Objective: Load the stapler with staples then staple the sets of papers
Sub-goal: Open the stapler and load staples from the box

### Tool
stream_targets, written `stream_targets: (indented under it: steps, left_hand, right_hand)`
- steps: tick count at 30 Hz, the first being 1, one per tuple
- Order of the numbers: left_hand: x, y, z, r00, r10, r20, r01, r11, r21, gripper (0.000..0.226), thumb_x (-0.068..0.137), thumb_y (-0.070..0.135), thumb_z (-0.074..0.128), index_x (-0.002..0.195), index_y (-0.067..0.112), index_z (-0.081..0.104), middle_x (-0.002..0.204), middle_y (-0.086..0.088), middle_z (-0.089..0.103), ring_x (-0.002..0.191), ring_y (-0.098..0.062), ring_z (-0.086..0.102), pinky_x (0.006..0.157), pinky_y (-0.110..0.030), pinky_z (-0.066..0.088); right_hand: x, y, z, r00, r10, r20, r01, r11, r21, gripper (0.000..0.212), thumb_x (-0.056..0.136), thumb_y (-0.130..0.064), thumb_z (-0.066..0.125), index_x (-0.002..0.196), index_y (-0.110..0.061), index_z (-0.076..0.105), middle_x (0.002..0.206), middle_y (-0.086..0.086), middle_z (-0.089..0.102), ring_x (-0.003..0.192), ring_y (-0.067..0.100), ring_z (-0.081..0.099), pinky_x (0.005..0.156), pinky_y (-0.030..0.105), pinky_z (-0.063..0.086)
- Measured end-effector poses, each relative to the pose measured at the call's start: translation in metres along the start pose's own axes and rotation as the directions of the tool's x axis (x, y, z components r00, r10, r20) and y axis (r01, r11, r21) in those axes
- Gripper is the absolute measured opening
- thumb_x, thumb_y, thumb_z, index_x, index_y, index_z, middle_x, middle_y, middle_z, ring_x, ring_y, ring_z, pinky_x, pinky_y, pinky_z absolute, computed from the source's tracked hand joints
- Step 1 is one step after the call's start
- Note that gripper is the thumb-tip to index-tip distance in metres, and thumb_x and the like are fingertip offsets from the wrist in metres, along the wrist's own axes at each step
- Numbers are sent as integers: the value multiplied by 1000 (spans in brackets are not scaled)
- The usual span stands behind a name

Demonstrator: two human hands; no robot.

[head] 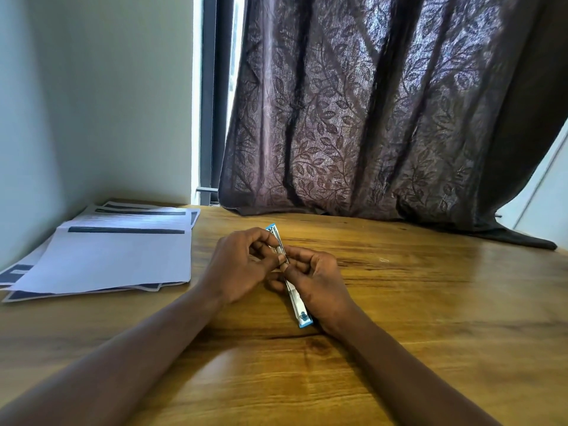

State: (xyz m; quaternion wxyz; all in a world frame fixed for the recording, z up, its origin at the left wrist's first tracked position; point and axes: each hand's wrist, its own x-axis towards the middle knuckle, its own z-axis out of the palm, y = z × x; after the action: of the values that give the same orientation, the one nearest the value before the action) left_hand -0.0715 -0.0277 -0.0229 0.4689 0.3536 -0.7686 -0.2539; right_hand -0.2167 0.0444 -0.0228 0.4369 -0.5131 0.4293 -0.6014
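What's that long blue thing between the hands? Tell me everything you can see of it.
It is the stapler, slim, with bright blue plastic edges and a silvery metal channel along its length. It looks opened flat, lying slantwise on the wooden table, one end toward the curtain. The left hand and right hand meet over its middle, fingers curled, pinching at the channel and hiding that part. Whether it is loaded cannot be told.
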Motion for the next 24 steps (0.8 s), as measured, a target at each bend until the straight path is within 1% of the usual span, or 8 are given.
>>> stream_targets:
  steps: [5,7,9,11,15,20,22,24]
  left_hand:
    - [-1,0,1,997,68,-37,-64,993,96,21,81,23,85,96,28,72,92,13,69,85,-1,66,73,-2,43]
    - [-2,1,4,991,117,-68,-106,984,141,22,80,24,85,98,28,73,98,14,66,87,-1,65,74,-7,45]
    - [-4,3,7,983,164,-83,-147,973,175,22,81,24,84,98,27,72,100,13,64,84,-2,63,72,-17,51]
    - [-5,4,8,975,202,-91,-181,963,198,21,82,23,84,99,26,72,99,12,64,80,-2,63,69,-20,53]
    - [-5,4,7,971,210,-112,-188,965,180,21,81,23,85,99,25,74,90,13,69,73,-1,66,66,-21,56]
    - [-6,9,5,962,232,-143,-214,968,130,21,77,17,88,90,24,74,79,18,67,76,-2,67,61,-9,49]
    - [-5,10,5,961,239,-142,-223,967,120,22,77,17,88,90,24,71,78,18,67,76,-3,67,60,-9,49]
    - [-5,10,5,958,258,-127,-241,961,133,26,78,17,87,93,25,68,81,17,67,76,-4,66,61,-10,50]
  right_hand:
    - [-2,-3,0,1000,4,-2,-5,1000,-27,30,97,11,52,122,2,65,101,13,77,76,13,74,67,20,58]
    - [-2,-3,0,1000,10,-6,-10,999,-39,31,97,12,52,122,-1,66,99,12,78,77,14,74,67,21,59]
    - [-1,-3,-2,999,27,-17,-28,998,-53,34,97,11,52,126,-2,64,103,13,78,84,18,75,69,22,59]
    - [-1,-3,-2,999,42,-24,-44,997,-56,35,97,11,52,128,-2,63,105,13,77,88,22,75,71,25,60]
    - [0,-4,-1,997,67,-42,-67,998,-18,35,98,11,51,128,-2,63,106,18,76,82,20,75,70,25,61]
    - [2,-1,0,996,71,-51,-71,997,10,33,98,11,51,126,0,63,108,27,72,77,18,74,73,29,62]
    - [4,0,0,995,74,-61,-73,997,21,40,97,11,51,133,-5,58,106,25,74,81,23,75,77,34,63]
    - [5,1,-2,996,69,-53,-67,997,35,53,97,12,50,141,-17,52,102,23,75,88,30,76,85,44,62]
